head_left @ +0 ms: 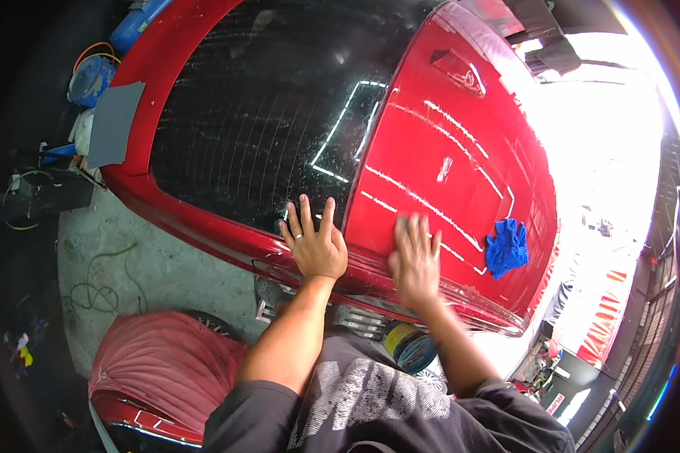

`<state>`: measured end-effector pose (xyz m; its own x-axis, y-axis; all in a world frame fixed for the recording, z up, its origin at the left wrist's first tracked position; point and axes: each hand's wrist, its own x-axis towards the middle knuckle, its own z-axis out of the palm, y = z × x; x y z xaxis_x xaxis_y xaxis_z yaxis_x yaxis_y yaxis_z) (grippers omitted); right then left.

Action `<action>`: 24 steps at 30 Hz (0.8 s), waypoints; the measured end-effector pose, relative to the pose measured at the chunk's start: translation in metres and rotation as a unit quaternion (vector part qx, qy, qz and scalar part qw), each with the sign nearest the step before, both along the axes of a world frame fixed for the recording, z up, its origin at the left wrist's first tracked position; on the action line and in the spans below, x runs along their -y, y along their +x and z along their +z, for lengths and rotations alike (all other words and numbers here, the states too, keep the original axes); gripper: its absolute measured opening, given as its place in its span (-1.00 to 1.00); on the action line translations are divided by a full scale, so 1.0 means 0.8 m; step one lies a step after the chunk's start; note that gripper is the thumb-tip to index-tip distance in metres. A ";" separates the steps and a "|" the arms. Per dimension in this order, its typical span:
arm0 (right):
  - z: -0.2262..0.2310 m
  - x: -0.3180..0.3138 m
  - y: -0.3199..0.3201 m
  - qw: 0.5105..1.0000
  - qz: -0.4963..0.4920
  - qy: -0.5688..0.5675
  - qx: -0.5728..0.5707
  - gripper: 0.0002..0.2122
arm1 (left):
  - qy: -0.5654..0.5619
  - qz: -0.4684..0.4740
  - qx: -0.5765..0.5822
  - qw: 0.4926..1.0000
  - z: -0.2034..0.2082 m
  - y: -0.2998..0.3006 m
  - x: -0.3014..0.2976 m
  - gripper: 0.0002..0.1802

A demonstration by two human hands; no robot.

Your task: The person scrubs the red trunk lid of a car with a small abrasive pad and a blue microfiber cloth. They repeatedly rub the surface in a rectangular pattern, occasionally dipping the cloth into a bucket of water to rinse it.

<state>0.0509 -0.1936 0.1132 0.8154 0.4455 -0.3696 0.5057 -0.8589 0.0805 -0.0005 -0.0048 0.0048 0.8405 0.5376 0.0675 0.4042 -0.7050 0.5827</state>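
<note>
A red car's roof panel (446,181) fills the middle right, bordering its dark rear window (242,128) with fine heating lines. My left hand (319,245) lies palm down, fingers spread, at the window's near edge, with a ring on one finger. Over the near part of the red panel, my right hand (415,260) is stretched flat and blurred by motion; nothing shows in it. Its palm side is hidden, so I cannot tell whether it touches the paint. To its right rests a crumpled blue cloth (506,249).
A fin-shaped antenna (459,72) rises from the roof's far part. Grey sheet (115,124) covers a patch of bodywork at left. A thin hose (98,294) lies on the concrete floor. Pink-red fabric (159,355) drapes another red vehicle at lower left. A round container (409,346) stands near me.
</note>
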 end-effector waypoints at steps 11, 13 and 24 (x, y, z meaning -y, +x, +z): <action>-0.047 -0.026 0.208 0.988 0.026 0.052 0.145 -0.34 | 0.020 0.012 -0.029 0.999 0.003 0.002 -0.004 -0.41; -0.020 0.011 0.052 0.997 -0.003 0.044 0.070 -0.29 | 0.012 0.007 -0.002 1.000 0.002 -0.002 0.000 -0.39; -0.018 0.030 0.397 0.985 -0.102 0.057 0.127 -0.37 | 0.006 -0.022 0.019 1.000 0.005 0.002 0.012 -0.41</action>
<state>0.3683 -0.2172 0.0987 0.9517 0.2904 -0.0997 0.2985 -0.9512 0.0787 0.0014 -0.0140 0.0088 0.8596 0.4996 0.1072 0.3502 -0.7288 0.5883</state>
